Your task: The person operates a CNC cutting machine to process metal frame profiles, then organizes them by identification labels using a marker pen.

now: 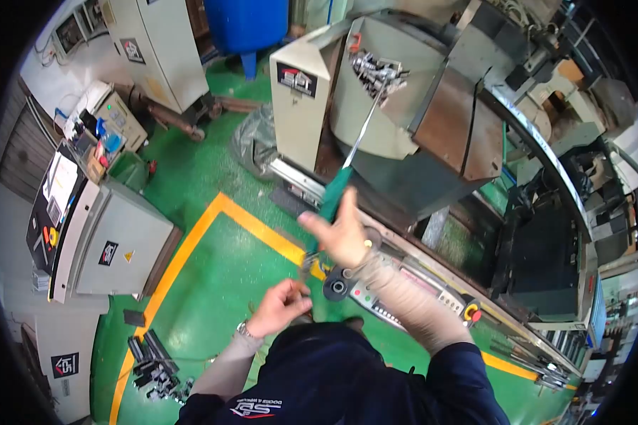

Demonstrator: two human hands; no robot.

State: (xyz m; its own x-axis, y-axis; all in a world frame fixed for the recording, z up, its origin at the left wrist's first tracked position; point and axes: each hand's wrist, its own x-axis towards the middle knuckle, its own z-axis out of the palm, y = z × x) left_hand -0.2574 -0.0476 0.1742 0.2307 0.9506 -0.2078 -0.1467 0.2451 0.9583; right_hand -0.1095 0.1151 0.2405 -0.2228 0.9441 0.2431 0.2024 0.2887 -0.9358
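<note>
My right hand (344, 230) is closed around a green-handled tool (337, 188) that looks like an air blow gun. Its long thin metal rod points up and away, the tip close to a pile of metal offcuts (377, 71) in a machine's grey bin (365, 127). Below the handle, my left hand (283, 308) is closed, thumb and fingers pinched near the tool's lower end, where a thin fitting or hose (306, 268) shows. What exactly those fingers hold is too small to make out.
A control panel (404, 290) with buttons and a red emergency stop (473, 312) runs along the machine's front at right. Dark metal pieces (152, 365) lie on the green floor at lower left. A cabinet (120, 244) stands left, a blue tank (247, 25) behind.
</note>
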